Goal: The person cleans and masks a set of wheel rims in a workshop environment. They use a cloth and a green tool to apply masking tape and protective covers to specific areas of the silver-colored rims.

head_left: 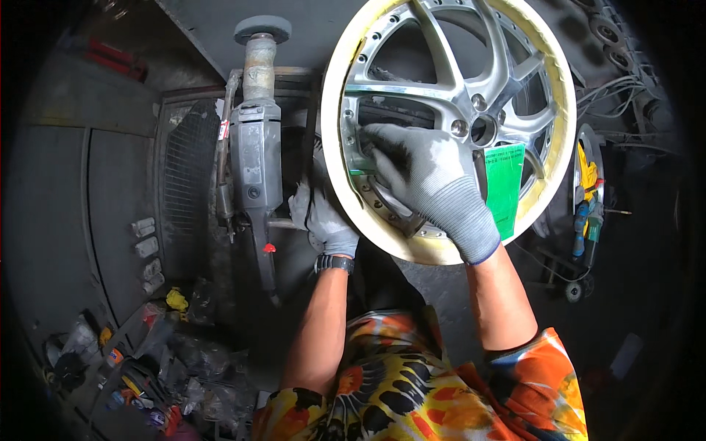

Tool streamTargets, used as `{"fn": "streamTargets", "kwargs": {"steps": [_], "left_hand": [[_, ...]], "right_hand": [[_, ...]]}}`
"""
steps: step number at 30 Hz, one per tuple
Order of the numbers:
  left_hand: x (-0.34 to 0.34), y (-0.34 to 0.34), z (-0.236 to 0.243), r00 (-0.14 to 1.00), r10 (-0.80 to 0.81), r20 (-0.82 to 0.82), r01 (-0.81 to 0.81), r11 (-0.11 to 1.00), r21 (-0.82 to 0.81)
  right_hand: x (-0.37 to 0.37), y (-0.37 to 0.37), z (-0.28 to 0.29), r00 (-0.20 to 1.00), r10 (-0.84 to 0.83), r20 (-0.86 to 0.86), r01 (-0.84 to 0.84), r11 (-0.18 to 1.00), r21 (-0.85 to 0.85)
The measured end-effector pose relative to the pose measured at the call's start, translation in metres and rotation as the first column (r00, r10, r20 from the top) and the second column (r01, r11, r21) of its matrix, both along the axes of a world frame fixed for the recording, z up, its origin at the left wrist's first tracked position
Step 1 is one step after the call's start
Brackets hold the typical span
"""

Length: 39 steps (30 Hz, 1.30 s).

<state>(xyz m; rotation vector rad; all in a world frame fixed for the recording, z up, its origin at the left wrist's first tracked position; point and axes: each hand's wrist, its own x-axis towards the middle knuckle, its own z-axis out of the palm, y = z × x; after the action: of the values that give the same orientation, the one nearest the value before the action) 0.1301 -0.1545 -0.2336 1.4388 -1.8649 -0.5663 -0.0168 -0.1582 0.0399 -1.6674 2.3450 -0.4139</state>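
A silver multi-spoke alloy wheel (441,92) stands tilted in front of me, its outer lip (557,81) covered in pale yellow masking. A green card (504,187) lies over its spokes below the hub. My right hand (430,162), in a grey-white knit glove, reaches across the wheel face. Its fingers are curled in at the left inner side of the barrel, near the rim bolts; what they pinch, if anything, is hidden. My left hand (329,217), gloved too, is beside the lip's lower left edge. The wheel and a dark vertical strip partly cover its fingers.
A large grey power grinder (256,151) with a round grey wheel (262,29) on top hangs upright left of the wheel. Bags and tools (169,382) clutter the lower left. On the right are another wheel rim (586,165), a green-and-blue hand tool (588,231) and cables.
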Motion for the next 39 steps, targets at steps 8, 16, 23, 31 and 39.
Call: {"fn": "streamTargets", "kwargs": {"steps": [8, 16, 23, 31, 39], "left_hand": [[0.01, -0.008, 0.018, 0.99, -0.139, -0.006, 0.139, 0.99, 0.034], [0.0, -0.014, 0.071, 0.984, -0.052, 0.172, 0.07, 0.992, -0.103], [0.004, -0.008, 0.046, 0.979, -0.087, 0.183, 0.086, 0.996, 0.01], [-0.001, -0.002, 0.039, 0.997, -0.03, -0.069, 0.034, 0.998, 0.052], [0.001, -0.003, 0.033, 0.994, -0.063, 0.084, 0.065, 0.998, -0.017]], "right_hand": [[-0.007, -0.003, 0.017, 0.998, 0.037, -0.057, -0.034, 0.998, 0.053], [-0.026, -0.002, 0.018, 0.981, 0.159, -0.111, -0.163, 0.986, -0.027], [-0.028, 0.003, 0.02, 0.995, 0.101, 0.002, -0.101, 0.995, -0.025], [-0.036, -0.015, 0.028, 0.972, 0.207, -0.109, -0.193, 0.973, 0.125], [-0.037, 0.005, 0.043, 0.972, 0.163, -0.171, -0.155, 0.986, 0.059]]}}
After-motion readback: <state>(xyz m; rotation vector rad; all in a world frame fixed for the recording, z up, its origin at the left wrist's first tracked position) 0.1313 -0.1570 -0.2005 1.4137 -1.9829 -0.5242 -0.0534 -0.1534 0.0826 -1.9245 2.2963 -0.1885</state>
